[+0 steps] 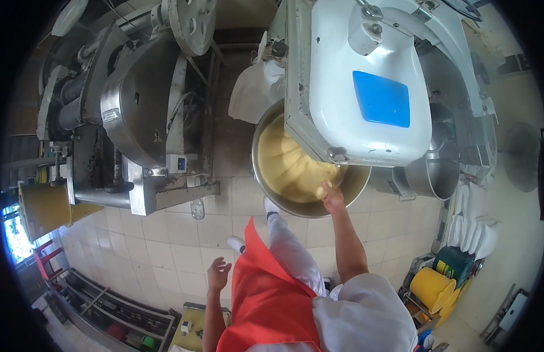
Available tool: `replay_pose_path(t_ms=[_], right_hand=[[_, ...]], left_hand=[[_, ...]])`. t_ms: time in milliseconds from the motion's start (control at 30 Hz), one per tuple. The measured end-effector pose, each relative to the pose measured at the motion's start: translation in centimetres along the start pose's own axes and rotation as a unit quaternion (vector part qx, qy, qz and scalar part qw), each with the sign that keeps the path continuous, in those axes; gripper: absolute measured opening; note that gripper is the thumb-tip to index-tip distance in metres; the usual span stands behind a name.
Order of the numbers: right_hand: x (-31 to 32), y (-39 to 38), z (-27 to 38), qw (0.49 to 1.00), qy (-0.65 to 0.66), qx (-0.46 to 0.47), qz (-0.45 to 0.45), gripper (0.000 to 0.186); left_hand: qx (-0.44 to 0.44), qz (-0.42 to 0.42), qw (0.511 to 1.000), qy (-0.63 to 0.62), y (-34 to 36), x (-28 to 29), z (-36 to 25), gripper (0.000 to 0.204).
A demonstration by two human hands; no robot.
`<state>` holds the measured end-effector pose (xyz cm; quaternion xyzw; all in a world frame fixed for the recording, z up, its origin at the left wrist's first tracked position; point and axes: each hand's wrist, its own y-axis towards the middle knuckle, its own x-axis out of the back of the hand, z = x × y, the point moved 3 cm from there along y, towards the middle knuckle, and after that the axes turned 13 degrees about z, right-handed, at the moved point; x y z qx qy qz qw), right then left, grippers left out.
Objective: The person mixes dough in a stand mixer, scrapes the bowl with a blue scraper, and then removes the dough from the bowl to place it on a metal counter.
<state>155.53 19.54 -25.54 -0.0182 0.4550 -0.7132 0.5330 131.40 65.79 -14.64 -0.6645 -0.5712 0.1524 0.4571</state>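
A large round steel bowl [301, 209] stands partly under the white mixer head [377, 64], which hides its far right side. Pale yellow dough [284, 158] fills much of the bowl, its surface smooth with radiating folds. My right hand [333, 199] reaches over the bowl's near rim, its fingers closed on a small lump of the dough. Whether this lump is still joined to the mass I cannot tell. Down at my left side, my left hand [218, 273] hangs away from everything, its fingers loosely bent and apart, holding nothing.
A big metal machine with a steel drum [134, 105] stands at the left. Right of the mixer sits another steel bowl [433, 176]. A yellow bucket [431, 290] and a green container [454, 264] are at the lower right. A metal rack [107, 305] is at the lower left.
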Motion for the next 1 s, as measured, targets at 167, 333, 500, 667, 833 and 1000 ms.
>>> replay_pose_path(t_ms=[167,333,500,667,833,1000], right_hand=[[1.9,0.3,0.2,0.997,-0.001,0.007,-0.077,0.026],[-0.1,-5.6,1.3,0.975,-0.183,0.026,-0.12,0.026],[-6.5,-14.9,4.1,0.983,-0.176,0.011,0.04,0.024],[-15.2,-20.1,7.1,0.987,0.086,-0.037,0.131,0.012],[-14.8,-19.2,7.1,0.982,-0.076,0.094,0.148,0.02],[-15.0,-19.4,7.4,0.966,-0.184,0.17,0.071,0.033]], left_hand=[[-0.01,-0.042,0.999,-0.014,0.2,2.4,-3.1,0.045],[-0.049,-0.043,0.998,0.01,0.3,0.5,-6.6,0.041],[-0.251,0.019,0.967,0.04,2.9,-5.0,-18.6,0.045],[-0.337,0.147,0.928,-0.06,2.4,-10.3,-31.7,0.043],[-0.298,0.218,0.926,-0.083,2.4,-10.5,-34.2,0.018],[-0.283,0.221,0.906,-0.227,4.0,-10.0,-33.3,0.02]])
